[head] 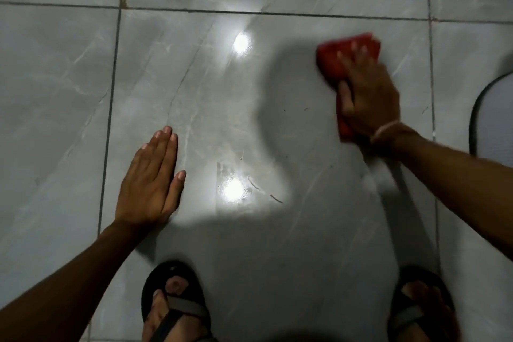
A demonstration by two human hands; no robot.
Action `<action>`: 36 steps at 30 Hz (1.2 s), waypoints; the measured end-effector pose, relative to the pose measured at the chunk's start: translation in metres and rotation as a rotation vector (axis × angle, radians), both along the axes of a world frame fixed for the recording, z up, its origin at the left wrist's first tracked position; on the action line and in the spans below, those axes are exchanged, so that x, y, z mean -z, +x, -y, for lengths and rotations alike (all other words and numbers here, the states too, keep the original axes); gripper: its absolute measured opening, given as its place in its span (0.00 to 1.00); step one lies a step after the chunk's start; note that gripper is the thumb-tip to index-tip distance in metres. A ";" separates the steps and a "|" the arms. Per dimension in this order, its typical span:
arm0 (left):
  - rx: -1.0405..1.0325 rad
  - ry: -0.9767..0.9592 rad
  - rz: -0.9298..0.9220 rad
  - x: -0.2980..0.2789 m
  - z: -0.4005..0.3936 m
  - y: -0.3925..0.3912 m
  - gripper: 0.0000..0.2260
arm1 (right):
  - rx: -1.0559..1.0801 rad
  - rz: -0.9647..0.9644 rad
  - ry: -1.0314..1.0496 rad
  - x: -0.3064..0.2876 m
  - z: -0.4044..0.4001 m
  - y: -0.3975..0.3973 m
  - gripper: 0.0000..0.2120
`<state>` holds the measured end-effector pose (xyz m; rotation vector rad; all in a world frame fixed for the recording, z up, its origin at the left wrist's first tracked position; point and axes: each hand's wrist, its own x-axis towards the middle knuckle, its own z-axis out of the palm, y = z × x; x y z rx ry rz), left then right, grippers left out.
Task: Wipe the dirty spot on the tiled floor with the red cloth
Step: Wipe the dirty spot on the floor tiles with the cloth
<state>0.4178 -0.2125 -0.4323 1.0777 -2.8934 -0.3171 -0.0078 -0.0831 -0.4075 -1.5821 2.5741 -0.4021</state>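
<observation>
My right hand presses the red cloth flat on the grey marbled tile floor at the upper right; both are motion-blurred. The cloth sticks out past the fingertips and under the palm. My left hand rests flat on the tile at the left, fingers together, holding nothing. Small dark marks and streaks lie on the tile between the hands, near a bright light reflection. A few tiny specks sit left of the cloth.
My two feet in dark sandals stand at the bottom edge. A pale mat with a dark rim lies at the right edge. Dark grout lines cross the floor. A second light reflection glares further up.
</observation>
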 end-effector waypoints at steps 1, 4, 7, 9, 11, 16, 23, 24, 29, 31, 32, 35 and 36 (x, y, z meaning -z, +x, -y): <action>-0.003 0.000 -0.001 0.000 0.000 0.000 0.31 | 0.106 0.018 -0.016 0.001 0.028 0.002 0.27; -0.002 0.001 0.008 0.001 0.000 0.000 0.31 | 0.100 0.031 -0.067 0.003 0.072 0.062 0.26; 0.006 -0.007 0.009 0.002 0.002 0.001 0.31 | -0.508 0.051 -0.122 0.009 0.003 0.147 0.24; -0.007 0.001 0.002 0.001 0.001 0.001 0.31 | -0.971 0.116 -0.030 0.007 -0.064 0.171 0.25; -0.015 0.004 -0.004 0.000 0.001 0.000 0.31 | -1.307 0.119 0.057 0.005 -0.085 0.155 0.24; -0.019 0.020 0.025 0.001 0.004 0.003 0.32 | -0.762 0.115 -0.036 -0.008 0.033 0.081 0.21; -0.013 -0.012 0.004 0.000 0.001 -0.001 0.31 | -0.748 0.055 -0.038 0.001 -0.007 0.129 0.24; -0.013 -0.017 -0.002 0.000 0.001 0.000 0.31 | -0.907 0.115 -0.005 0.003 -0.047 0.148 0.23; 0.001 0.004 0.002 0.001 0.001 0.001 0.32 | -1.219 0.112 0.029 0.014 -0.070 0.119 0.23; -0.002 0.006 0.006 -0.001 0.002 0.000 0.32 | -0.938 0.046 -0.049 0.008 -0.030 0.077 0.23; -0.002 0.001 0.005 -0.001 0.001 0.000 0.32 | -0.735 0.024 -0.054 0.004 -0.010 0.054 0.23; 0.003 -0.009 -0.016 -0.001 0.000 0.001 0.32 | -0.186 0.007 -0.009 -0.004 0.031 0.016 0.25; 0.006 -0.008 -0.016 0.000 0.001 0.001 0.31 | -0.111 0.022 -0.001 -0.003 0.035 0.021 0.25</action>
